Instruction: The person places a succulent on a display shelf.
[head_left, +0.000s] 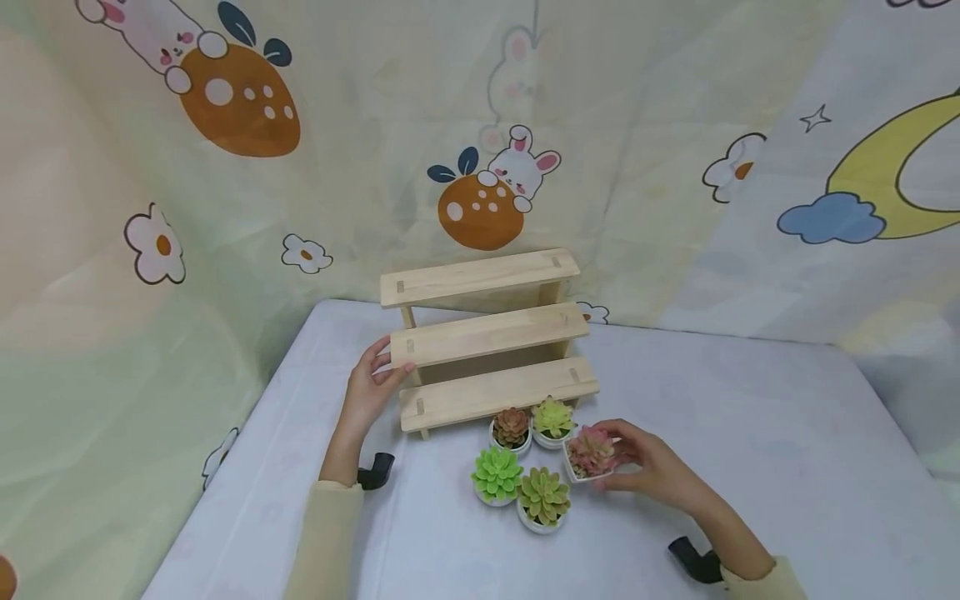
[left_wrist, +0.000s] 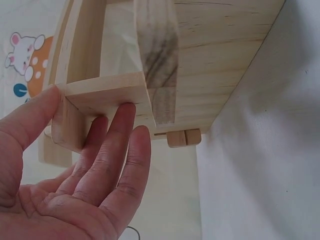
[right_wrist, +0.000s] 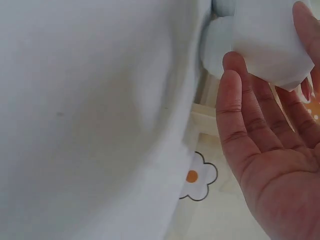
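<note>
A three-tier wooden shelf [head_left: 491, 335] stands on the table. At the left end of its middle tier, my left hand [head_left: 367, 390] grips the board, thumb on the front edge and fingers underneath, as the left wrist view shows on the wooden shelf [left_wrist: 215, 60]. My right hand [head_left: 651, 468] holds a pink succulent [head_left: 592, 452] in a white angular pot [right_wrist: 272, 42], thumb and fingers on its sides. Beside it are a yellow-green succulent [head_left: 553, 417], a brown succulent [head_left: 512, 427], a bright green succulent [head_left: 497, 473] and an olive-green succulent [head_left: 544, 495], all in white pots.
A white cloth covers the table [head_left: 750, 433]. Behind the shelf hangs a printed curtain [head_left: 637, 167] with rabbits, flowers and a moon. Black curved pieces [head_left: 377, 472] show at both wrists.
</note>
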